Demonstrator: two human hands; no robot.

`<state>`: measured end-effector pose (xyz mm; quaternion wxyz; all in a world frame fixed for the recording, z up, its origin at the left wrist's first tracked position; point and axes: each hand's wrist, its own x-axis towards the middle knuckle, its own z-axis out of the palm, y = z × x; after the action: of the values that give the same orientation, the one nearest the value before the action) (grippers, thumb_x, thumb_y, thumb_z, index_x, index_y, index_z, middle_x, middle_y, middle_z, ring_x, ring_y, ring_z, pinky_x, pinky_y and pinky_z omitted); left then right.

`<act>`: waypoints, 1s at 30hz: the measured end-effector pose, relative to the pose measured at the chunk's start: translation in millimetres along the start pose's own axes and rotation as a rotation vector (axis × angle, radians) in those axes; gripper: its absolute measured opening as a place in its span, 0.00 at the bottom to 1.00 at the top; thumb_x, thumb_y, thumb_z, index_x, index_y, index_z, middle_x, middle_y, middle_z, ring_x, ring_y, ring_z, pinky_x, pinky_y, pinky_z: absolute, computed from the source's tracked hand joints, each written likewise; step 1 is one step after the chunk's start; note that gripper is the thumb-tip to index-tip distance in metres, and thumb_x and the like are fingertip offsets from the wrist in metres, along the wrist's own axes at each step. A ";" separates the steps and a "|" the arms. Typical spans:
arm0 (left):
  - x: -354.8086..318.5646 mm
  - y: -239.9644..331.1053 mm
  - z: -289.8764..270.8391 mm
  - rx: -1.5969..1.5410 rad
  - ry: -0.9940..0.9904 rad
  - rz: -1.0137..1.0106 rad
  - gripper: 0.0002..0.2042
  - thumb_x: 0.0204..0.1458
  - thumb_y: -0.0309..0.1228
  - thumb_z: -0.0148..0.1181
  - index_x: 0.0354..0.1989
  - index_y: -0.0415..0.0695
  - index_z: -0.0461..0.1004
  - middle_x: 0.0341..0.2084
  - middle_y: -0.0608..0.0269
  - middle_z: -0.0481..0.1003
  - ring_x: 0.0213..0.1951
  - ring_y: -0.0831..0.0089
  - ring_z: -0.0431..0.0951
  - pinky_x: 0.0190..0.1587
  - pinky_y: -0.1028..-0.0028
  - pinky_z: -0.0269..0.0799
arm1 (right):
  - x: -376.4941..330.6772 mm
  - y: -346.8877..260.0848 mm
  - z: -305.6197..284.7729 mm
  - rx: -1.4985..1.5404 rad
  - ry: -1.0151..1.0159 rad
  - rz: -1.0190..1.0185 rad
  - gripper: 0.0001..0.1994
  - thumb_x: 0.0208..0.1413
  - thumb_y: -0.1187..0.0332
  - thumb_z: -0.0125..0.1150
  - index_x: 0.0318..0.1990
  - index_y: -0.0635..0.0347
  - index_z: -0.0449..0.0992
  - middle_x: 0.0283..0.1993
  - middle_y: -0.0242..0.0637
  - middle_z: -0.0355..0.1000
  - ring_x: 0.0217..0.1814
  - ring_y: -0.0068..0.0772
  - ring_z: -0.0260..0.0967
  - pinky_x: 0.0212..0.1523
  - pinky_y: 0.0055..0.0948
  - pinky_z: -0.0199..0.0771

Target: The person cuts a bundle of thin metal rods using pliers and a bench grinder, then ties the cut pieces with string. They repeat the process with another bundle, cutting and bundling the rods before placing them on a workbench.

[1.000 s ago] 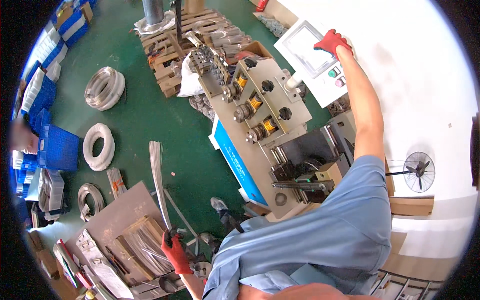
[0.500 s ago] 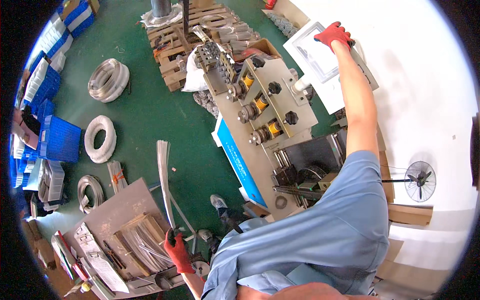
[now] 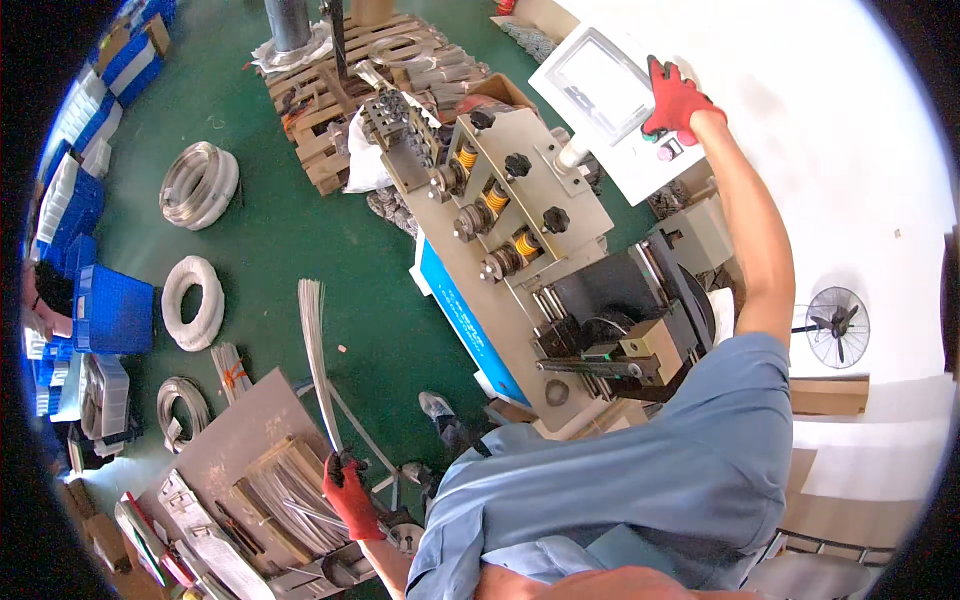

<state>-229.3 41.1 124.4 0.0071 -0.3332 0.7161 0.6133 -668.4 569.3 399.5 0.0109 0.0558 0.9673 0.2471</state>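
My left hand (image 3: 352, 500), in a red glove with dark fingertips, is closed round the lower end of a bundle of thin metal rods (image 3: 316, 350). The bundle stands up and away from the hand over the green floor. At the far right, my right hand (image 3: 684, 104), also gloved in red, has its fingers apart. It lies at the right edge of a white control panel (image 3: 638, 175), beside its screen (image 3: 600, 88) and close to small round buttons (image 3: 668, 150). Nothing shows in its grasp, though the palm is hidden.
A machine with rollers and black knobs (image 3: 517, 165) stands between my hands. Left, a table (image 3: 270, 405) carries more rods (image 3: 295, 485) and a clipboard. Wire coils (image 3: 193, 303) lie on the floor near blue crates (image 3: 112, 310). A wooden pallet (image 3: 318, 150) and a fan (image 3: 838, 325) stand farther off.
My right hand has moved from the screen's upper right corner down along the panel's right side to the buttons. The view has shifted slightly; the left hand keeps the rods.
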 end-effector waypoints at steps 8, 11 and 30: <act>-0.5 33.1 -0.4 -0.027 0.013 -0.083 0.14 0.52 0.25 0.55 0.47 0.36 0.73 0.28 0.67 0.74 0.31 0.80 0.70 0.35 0.78 0.66 | 24.7 24.9 44.4 -0.077 0.135 -0.119 0.54 0.31 0.60 0.66 0.69 0.59 0.43 0.70 0.57 0.45 0.70 0.60 0.46 0.67 0.49 0.51; -8.2 41.5 3.0 -0.015 0.088 -0.098 0.15 0.52 0.25 0.55 0.49 0.38 0.73 0.28 0.70 0.74 0.31 0.83 0.69 0.33 0.80 0.66 | 21.3 23.9 45.0 0.026 0.027 -0.101 0.49 0.31 0.65 0.66 0.68 0.61 0.49 0.68 0.52 0.52 0.70 0.52 0.49 0.68 0.40 0.52; -34.7 32.6 -12.2 -0.020 0.112 0.065 0.12 0.52 0.28 0.58 0.45 0.39 0.74 0.25 0.63 0.74 0.32 0.82 0.69 0.37 0.76 0.68 | 87.6 81.1 103.4 -0.059 0.183 -0.070 0.57 0.30 0.63 0.69 0.71 0.37 0.38 0.70 0.58 0.40 0.62 0.66 0.58 0.61 0.51 0.61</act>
<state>-213.3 47.3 170.4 -0.0561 -0.3434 0.7198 0.6007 -742.1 699.2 348.2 -0.0673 -0.0012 0.9579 0.2792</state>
